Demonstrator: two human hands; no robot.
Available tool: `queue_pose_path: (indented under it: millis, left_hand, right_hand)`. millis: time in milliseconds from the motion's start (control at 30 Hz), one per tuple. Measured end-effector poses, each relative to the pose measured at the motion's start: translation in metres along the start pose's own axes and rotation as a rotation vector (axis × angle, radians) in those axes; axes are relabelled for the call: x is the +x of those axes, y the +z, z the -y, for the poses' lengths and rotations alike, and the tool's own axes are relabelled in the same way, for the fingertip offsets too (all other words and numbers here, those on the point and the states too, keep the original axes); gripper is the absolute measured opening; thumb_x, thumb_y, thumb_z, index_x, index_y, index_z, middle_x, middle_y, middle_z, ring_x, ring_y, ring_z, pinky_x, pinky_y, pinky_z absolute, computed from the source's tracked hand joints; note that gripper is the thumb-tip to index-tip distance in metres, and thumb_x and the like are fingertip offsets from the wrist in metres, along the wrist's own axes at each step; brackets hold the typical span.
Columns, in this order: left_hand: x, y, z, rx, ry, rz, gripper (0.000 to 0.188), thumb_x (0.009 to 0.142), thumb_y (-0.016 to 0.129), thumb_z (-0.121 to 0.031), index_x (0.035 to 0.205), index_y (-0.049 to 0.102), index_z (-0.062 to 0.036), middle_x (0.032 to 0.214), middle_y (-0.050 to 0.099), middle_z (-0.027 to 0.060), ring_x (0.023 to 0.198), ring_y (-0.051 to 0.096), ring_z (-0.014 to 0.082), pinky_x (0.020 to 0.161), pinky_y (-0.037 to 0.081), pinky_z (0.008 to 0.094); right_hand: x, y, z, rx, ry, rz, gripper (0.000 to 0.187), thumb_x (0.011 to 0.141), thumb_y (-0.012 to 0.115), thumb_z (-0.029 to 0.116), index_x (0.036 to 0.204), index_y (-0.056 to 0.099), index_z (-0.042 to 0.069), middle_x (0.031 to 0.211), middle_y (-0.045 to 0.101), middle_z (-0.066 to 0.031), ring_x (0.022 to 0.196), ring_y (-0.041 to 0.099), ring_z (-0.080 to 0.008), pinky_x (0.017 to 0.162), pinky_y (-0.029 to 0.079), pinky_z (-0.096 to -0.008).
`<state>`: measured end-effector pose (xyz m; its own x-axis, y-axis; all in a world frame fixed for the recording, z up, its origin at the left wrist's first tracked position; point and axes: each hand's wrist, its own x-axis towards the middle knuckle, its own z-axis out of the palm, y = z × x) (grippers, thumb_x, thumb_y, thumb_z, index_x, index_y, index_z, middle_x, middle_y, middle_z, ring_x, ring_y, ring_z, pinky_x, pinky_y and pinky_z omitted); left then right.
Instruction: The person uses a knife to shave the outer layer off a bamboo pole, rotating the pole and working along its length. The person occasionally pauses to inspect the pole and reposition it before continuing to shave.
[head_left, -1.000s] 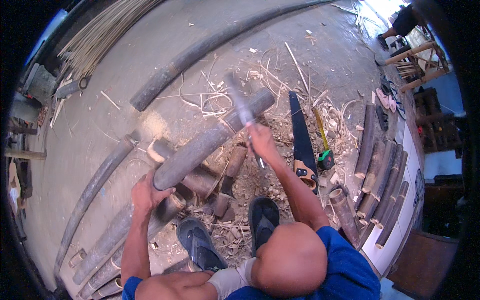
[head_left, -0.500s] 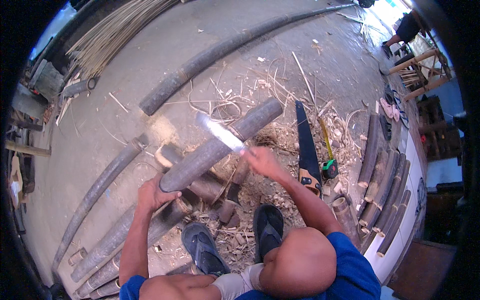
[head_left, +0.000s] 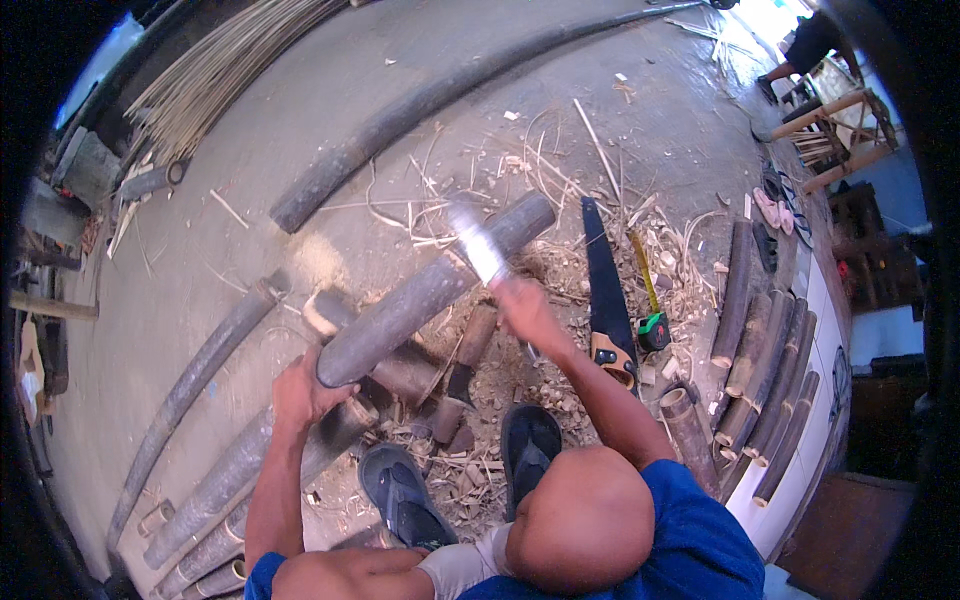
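Note:
My left hand [head_left: 302, 390] is closed round the near end of a thick dark bamboo length [head_left: 420, 300], which slants up and away to the right over other bamboo pieces. In my right hand [head_left: 528, 312] is a broad-bladed knife [head_left: 482, 248]. Its blade is smeared by motion and lies across the bamboo near a joint; whether it touches the surface, I cannot tell. Below the bamboo, another tool with a wooden handle [head_left: 477, 335] stands among the pieces. Just right of my right hand lie a handsaw [head_left: 607, 285] and a tape measure [head_left: 653, 332] with its yellow tape out.
Shavings and chips [head_left: 560, 400] cover the floor round my sandals [head_left: 408, 495]. A long bamboo pole [head_left: 400, 115] stretches across the far floor. Cut bamboo lengths [head_left: 765, 350] lie at right, others at lower left. Thin strips [head_left: 225, 70] are bundled far left. Another person [head_left: 810, 50] is far right.
The knife blade has swung from pointing left to pointing more upward, further along the bamboo. My left hand keeps its hold on the near end. The whole view has shifted slightly.

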<state>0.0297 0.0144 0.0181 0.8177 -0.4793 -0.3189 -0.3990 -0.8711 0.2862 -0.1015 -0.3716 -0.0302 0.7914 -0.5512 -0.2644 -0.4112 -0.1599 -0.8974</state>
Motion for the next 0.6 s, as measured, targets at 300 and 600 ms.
queue_pose_path:
  millis: [300, 600]
  left_hand:
    - [-0.002, 0.003, 0.004, -0.046, 0.01, -0.018, 0.091, 0.059, 0.091, -0.056, 0.135, 0.063, -0.0148, 0.109, 0.074, 0.0212, 0.103, 0.072, 0.0411, 0.09, 0.056, 0.0497]
    - [-0.01, 0.011, -0.001, 0.034, 0.024, -0.12, 0.096, 0.058, 0.093, -0.054, 0.137, 0.061, -0.011, 0.113, 0.072, 0.0212, 0.103, 0.071, 0.043, 0.089, 0.057, 0.0498]
  right_hand:
    - [-0.008, -0.001, 0.012, -0.085, -0.047, 0.212, 0.051, 0.107, 0.053, 0.045, 0.089, 0.066, -0.001, 0.064, 0.065, -0.0138, 0.058, 0.067, -0.0239, 0.062, 0.054, -0.0427]
    - [-0.003, 0.002, -0.003, -0.028, -0.032, 0.094, 0.054, 0.107, 0.053, 0.048, 0.078, 0.063, 0.002, 0.062, 0.064, -0.0084, 0.047, 0.062, -0.0201, 0.048, 0.05, -0.0381]
